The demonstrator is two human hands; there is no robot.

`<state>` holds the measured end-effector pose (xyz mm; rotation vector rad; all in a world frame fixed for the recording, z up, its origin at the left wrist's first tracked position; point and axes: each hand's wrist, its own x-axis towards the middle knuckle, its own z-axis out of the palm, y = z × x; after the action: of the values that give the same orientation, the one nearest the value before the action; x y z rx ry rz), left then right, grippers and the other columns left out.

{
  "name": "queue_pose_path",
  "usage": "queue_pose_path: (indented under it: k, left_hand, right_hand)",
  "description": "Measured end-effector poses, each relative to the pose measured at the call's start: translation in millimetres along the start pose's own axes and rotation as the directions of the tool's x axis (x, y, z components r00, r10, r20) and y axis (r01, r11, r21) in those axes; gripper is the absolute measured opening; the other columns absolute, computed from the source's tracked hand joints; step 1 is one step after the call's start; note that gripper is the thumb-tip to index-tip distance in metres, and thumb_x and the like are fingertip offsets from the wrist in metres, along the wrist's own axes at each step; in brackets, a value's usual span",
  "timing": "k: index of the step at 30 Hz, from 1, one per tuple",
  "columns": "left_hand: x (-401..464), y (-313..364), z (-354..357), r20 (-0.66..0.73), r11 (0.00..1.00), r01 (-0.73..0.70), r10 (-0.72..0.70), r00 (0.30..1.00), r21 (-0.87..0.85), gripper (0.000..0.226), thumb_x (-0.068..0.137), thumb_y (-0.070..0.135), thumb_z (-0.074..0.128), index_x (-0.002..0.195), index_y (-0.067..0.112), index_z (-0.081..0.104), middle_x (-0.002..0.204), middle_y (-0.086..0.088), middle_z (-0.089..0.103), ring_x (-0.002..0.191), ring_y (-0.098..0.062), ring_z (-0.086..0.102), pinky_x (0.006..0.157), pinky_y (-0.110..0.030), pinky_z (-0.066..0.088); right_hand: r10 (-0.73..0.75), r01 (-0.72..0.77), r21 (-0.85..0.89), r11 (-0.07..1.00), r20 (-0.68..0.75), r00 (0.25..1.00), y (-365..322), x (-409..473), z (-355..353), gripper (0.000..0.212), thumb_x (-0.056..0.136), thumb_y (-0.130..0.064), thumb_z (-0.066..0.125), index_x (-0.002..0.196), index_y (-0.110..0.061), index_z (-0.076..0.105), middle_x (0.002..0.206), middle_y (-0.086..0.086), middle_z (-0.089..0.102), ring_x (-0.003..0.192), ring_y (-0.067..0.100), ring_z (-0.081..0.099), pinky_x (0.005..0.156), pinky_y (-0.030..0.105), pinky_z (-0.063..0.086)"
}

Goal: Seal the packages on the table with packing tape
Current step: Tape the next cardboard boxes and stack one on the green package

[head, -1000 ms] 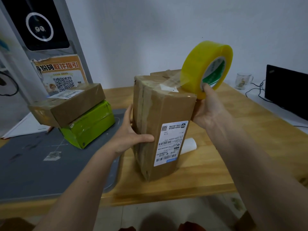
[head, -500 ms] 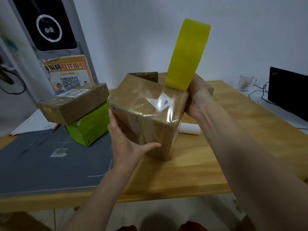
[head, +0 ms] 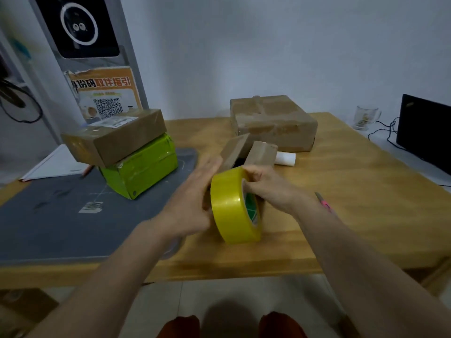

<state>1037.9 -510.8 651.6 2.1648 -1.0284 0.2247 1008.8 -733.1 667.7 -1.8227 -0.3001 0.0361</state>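
While my right hand (head: 266,189) has its grip curled round the yellow tape roll (head: 235,206), fingers hooked thru the core, the small open box (head: 249,152) sits just beyond it, on the far side of the roll, flaps up, abt centre of the desk (head: 353,191). My left hand (head: 192,203) is flat w/ straight fingers, holding nothing, just left of the roll and box; it's blurred, so I can't tell if it touches either. Both hands are abt equally near; I'd judge the tape has to go away from me, over the flaps.

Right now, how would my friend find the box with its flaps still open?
Start at the wooden table and find the yellow tape roll in the right hand. Just behind it sits the small cardboard box. Unlike the taped boxes nearby, its flaps stand up.
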Motion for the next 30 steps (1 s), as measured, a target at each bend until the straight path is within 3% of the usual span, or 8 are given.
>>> queue_pose_path:
  k: [2, 4, 8, 12, 18, 21, 27, 30]
  left_hand:
    - [10, 3, 7, 0.201, 1.000, -0.004, 0.009, 0.979, -0.026, 0.104, 0.071, 0.023, 0.087, 0.153, 0.019, 0.024, 0.152, 0.018, 0.029, 0.141, 0.000, 0.029, 0.109, -0.032, 0.036]
    - [18, 11, 13, 0.160, 0.993, -0.106, 0.113, 0.981, -0.055, 0.092, 0.067, 0.036, 0.087, 0.143, 0.032, 0.037, 0.136, 0.030, 0.039, 0.125, 0.014, 0.039, 0.096, -0.023, 0.043]
    - [28, 21, 34, 0.220, 0.988, -0.078, 0.107, 0.970, -0.137, 0.093, 0.057, 0.038, 0.089, 0.137, 0.022, 0.044, 0.133, 0.007, 0.054, 0.133, -0.022, 0.048, 0.102, -0.032, 0.043]
    - [31, 31, 49, 0.192, 0.993, -0.044, 0.022, 0.981, 0.109, 0.123, 0.044, 0.069, 0.082, 0.146, 0.018, 0.036, 0.137, 0.006, 0.052, 0.130, -0.017, 0.047, 0.103, -0.041, 0.042]
    - [30, 34, 56, 0.123, 0.998, -0.007, -0.001, 0.992, 0.064, 0.122, 0.058, 0.071, 0.074, 0.153, 0.013, 0.024, 0.142, 0.005, 0.048, 0.131, -0.015, 0.046, 0.103, -0.042, 0.042]
    - [35, 41, 57, 0.118, 0.989, 0.136, -0.129, 0.985, -0.054, 0.112, 0.060, 0.072, 0.067, 0.153, 0.026, 0.025, 0.131, 0.019, 0.054, 0.121, 0.001, 0.051, 0.095, -0.023, 0.045]
    - [70, 46, 38, 0.315, 0.887, 0.254, -0.131, 0.940, -0.386, 0.121, 0.054, 0.038, 0.093, 0.151, 0.028, 0.021, 0.128, 0.027, 0.048, 0.110, 0.018, 0.051, 0.081, -0.006, 0.047]
    - [76, 50, 43, 0.362, 0.841, 0.316, -0.156, 0.919, -0.440, 0.117, 0.046, 0.043, 0.089, 0.146, 0.028, 0.030, 0.130, 0.014, 0.054, 0.112, 0.008, 0.056, 0.084, -0.012, 0.050]
  right_hand:
    - [-0.006, 0.007, 0.036, 0.999, -0.026, 1.000, 4, -4, 0, 0.021, 0.091, -0.007, 0.065, 0.108, -0.017, 0.070, 0.105, 0.000, 0.073, 0.101, 0.010, 0.067, 0.079, 0.018, 0.052]
    - [-0.004, 0.009, 0.075, 0.997, -0.067, 0.998, 5, -7, -5, 0.023, 0.090, -0.006, 0.066, 0.109, -0.019, 0.070, 0.104, -0.002, 0.074, 0.099, 0.010, 0.067, 0.077, 0.018, 0.051]
    - [0.030, 0.007, 0.288, 0.958, -0.123, 0.992, 8, -14, -16, 0.031, 0.082, 0.003, 0.067, 0.110, -0.011, 0.068, 0.098, 0.006, 0.071, 0.091, 0.017, 0.067, 0.071, 0.023, 0.054]
    - [-0.016, 0.078, 0.478, 0.875, -0.132, 0.991, 8, -16, -24, 0.032, 0.071, 0.007, 0.064, 0.099, -0.009, 0.065, 0.084, 0.004, 0.072, 0.073, 0.015, 0.069, 0.064, 0.027, 0.056]
    - [-0.100, 0.199, 0.501, 0.842, -0.219, 0.971, -1, -4, -32, 0.031, 0.079, 0.017, 0.055, 0.092, -0.010, 0.065, 0.077, 0.002, 0.072, 0.065, 0.011, 0.068, 0.058, 0.024, 0.056]
    - [-0.166, 0.314, 0.499, 0.808, -0.318, 0.933, -9, 9, -44, 0.031, 0.077, 0.014, 0.058, 0.090, -0.013, 0.067, 0.075, -0.004, 0.073, 0.066, 0.008, 0.068, 0.056, 0.023, 0.055]
    - [-0.063, 0.278, 0.473, 0.836, -0.420, 0.905, -1, 20, -54, 0.036, 0.070, 0.001, 0.073, 0.104, -0.010, 0.069, 0.092, 0.004, 0.074, 0.082, 0.017, 0.070, 0.068, 0.029, 0.056]
    - [-0.045, 0.269, 0.409, 0.872, -0.480, 0.876, 1, 19, -58, 0.043, 0.063, -0.009, 0.077, 0.105, -0.011, 0.069, 0.097, 0.004, 0.073, 0.089, 0.019, 0.070, 0.072, 0.030, 0.055]
